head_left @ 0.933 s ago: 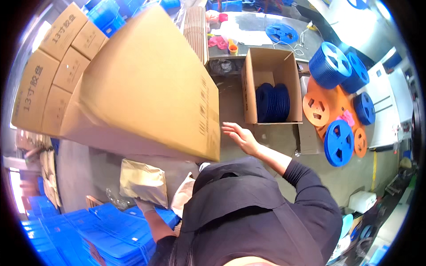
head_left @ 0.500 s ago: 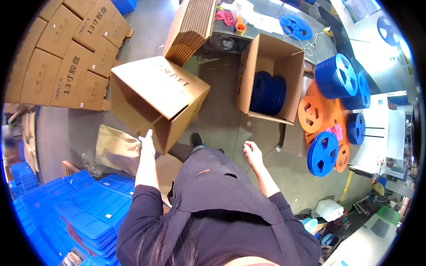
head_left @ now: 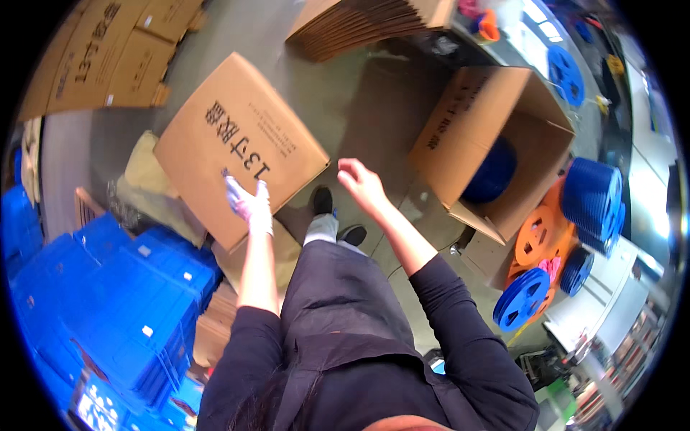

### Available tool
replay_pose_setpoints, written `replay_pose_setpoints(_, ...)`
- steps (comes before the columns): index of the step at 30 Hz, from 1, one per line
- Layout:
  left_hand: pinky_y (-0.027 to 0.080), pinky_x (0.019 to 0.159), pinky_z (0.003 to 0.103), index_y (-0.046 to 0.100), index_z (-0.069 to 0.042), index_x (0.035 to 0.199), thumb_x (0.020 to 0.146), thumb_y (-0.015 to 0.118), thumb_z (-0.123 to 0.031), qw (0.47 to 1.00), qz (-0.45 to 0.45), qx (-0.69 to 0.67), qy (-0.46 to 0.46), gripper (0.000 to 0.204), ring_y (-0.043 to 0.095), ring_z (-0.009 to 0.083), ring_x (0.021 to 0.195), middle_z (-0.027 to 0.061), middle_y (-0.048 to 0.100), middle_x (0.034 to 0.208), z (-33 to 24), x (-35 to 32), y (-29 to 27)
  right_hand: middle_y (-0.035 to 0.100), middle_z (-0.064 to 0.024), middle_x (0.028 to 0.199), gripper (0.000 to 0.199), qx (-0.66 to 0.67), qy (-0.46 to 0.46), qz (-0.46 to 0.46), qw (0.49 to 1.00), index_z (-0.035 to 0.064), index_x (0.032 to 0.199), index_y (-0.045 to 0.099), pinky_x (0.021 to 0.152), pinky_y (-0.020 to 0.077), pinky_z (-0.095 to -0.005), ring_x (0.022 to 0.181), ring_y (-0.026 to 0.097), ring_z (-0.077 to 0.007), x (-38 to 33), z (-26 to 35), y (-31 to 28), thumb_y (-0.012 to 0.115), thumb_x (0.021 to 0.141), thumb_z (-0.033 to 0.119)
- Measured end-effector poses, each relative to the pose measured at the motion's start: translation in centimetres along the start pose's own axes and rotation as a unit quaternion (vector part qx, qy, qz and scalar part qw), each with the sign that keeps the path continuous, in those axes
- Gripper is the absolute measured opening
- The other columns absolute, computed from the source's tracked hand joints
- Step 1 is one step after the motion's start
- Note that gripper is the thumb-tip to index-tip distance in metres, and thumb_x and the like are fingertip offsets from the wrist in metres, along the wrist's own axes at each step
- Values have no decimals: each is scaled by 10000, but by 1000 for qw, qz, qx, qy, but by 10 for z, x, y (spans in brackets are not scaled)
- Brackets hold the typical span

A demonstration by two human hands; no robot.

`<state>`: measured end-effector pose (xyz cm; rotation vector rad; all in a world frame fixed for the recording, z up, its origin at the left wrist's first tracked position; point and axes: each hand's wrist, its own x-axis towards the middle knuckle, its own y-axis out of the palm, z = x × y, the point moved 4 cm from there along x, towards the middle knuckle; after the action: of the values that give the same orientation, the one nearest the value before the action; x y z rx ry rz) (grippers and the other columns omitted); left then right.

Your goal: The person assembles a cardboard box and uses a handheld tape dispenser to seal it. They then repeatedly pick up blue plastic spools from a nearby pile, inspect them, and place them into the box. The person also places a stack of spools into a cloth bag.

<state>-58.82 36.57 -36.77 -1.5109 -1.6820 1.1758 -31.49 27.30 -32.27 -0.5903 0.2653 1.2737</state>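
Note:
A closed brown cardboard box (head_left: 237, 144) with dark printing on its face sits low in front of me, tilted. My left hand (head_left: 248, 203), in a pale glove, lies flat against the box's near face with fingers spread. My right hand (head_left: 361, 183) is bare and hangs free just right of the box's corner, fingers loosely curled, holding nothing. My feet in dark shoes (head_left: 338, 215) stand below the box on the grey floor.
An open cardboard box (head_left: 496, 136) holding blue spools stands to the right. Blue and orange spools (head_left: 568, 230) lie beyond it. Blue plastic crates (head_left: 108, 302) fill the left. Flattened cartons (head_left: 359, 25) and stacked boxes (head_left: 108, 50) lie further off.
The large box has come down from chest height to near the floor. My right hand has let go of it and moved aside; my left hand stays on its face.

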Motion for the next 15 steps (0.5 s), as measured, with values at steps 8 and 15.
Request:
replay_pose_setpoints(8, 137, 1141, 486, 59, -49, 1485, 704, 705, -624, 912, -14, 37, -408, 1165, 75, 411, 1415, 251, 99, 1528, 237, 100, -36, 645, -138, 1127, 361, -37, 159, 39, 986, 48, 1194, 568, 928, 468, -329, 1064, 615, -230, 4, -136, 80, 596, 897, 251)
replay_pose_setpoints(15, 307, 1072, 475, 105, -71, 1490, 731, 788, -422, 875, 77, -254, -406, 1080, 365, 294, 1302, 146, 289, 1479, 354, 101, 27, 645, -133, 1132, 392, -158, 261, 117, 945, 46, 1196, 574, 906, 478, -330, 1052, 615, -236, -55, -182, 50, 600, 887, 286)
